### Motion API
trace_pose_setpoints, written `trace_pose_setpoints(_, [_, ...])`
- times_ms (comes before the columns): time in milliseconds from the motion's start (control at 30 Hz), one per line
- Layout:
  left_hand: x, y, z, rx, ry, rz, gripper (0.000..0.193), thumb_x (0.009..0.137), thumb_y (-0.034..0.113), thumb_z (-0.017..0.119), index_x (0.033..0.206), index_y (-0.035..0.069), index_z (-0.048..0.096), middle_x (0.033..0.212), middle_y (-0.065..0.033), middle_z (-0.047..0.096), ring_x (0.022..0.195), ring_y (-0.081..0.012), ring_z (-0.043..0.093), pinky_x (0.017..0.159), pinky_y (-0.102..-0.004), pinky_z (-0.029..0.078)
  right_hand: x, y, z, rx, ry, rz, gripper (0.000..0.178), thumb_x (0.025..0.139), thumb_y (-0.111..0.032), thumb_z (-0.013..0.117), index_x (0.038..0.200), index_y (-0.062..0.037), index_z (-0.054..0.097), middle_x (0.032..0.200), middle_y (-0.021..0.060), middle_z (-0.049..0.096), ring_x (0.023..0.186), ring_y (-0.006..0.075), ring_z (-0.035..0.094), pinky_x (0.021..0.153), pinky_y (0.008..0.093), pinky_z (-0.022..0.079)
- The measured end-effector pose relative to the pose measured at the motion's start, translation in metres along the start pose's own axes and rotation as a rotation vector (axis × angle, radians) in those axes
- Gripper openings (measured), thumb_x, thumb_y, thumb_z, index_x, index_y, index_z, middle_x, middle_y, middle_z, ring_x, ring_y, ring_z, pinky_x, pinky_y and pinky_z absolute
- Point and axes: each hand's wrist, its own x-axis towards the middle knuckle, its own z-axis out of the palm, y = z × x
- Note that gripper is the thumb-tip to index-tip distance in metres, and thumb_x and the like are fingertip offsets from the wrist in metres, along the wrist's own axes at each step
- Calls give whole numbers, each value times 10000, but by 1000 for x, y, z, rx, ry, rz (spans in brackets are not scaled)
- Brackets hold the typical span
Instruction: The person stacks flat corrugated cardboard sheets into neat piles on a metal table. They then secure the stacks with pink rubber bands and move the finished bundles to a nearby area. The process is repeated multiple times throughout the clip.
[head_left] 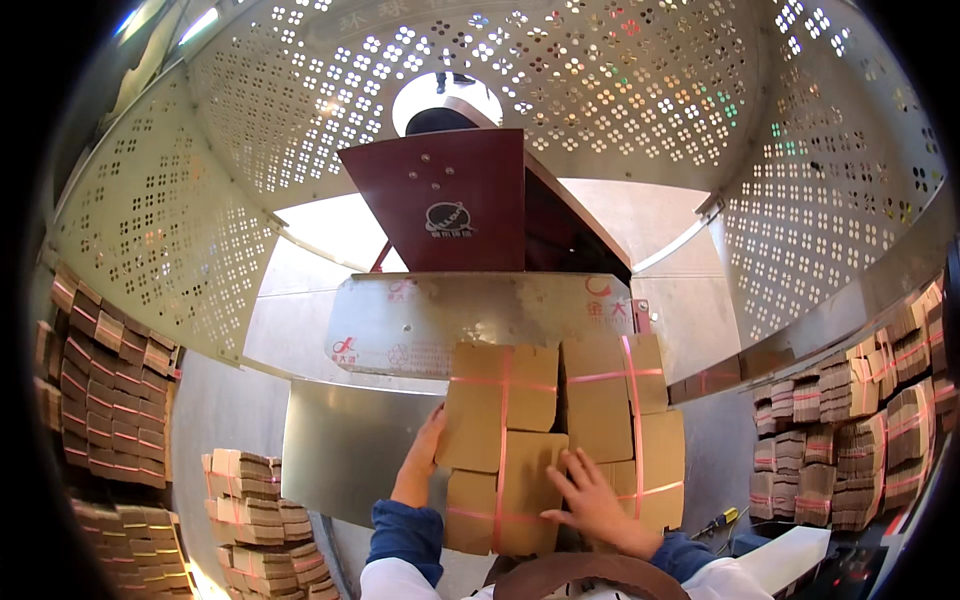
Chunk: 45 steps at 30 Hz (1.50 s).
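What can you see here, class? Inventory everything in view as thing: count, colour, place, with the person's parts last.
Strapped cardboard bundles: two, brown with pink straps, front centre
Steel table: one, silver-grey, under them
Printed metal plate: one, grey, behind them
Machine housing: one, dark red, far centre
Perforated guard: one, pale metal, around the far side
Cardboard stacks: many, brown, both sides
Small tool, kind unclear: one, yellow-black, lower right
Floor: grey, around
Sleeves: two, white with blue, bottom
Left hand: one, left bundle's side
Right hand: one, atop the bundles
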Motion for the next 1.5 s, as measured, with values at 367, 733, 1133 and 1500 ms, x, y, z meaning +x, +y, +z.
trace_pose_setpoints(367, [-10,-5,-10,31,-15,-19,564,944,308,547,1424,50,401,1344,-108,523,1207,-191,505,972,-308,418,34,-13,45,-107,-66,34,872,775,-614,614,1432,-82,403,1486,275,278,1369,554,166,1128,570,204])
trace_pose_setpoints(733, [-10,8,12,52,45,26,563,952,318,551,1421,49,396,1336,-86,523,1226,-189,492,998,-317,408,41,-3,33,-42,-54,61,868,736,-545,705,1423,-103,410,1508,257,233,1386,529,157,1122,536,254])
trace_pose_setpoints(1133, [-5,30,34,339,-39,-109,676,939,431,571,1448,51,342,1402,-103,452,1260,-203,455,1027,-339,382,-109,186,-22,1001,443,976,622,921,-363,618,1383,-3,407,1323,122,517,1202,259,488,1023,386,368])
trace_pose_setpoints(1500, [11,9,11,323,-15,-68,690,934,446,583,1450,58,338,1363,-97,483,1245,-195,465,1011,-331,401,-88,153,-16,1215,280,956,718,903,-383,658,1405,33,358,1303,134,531,1171,210,519,993,327,415])
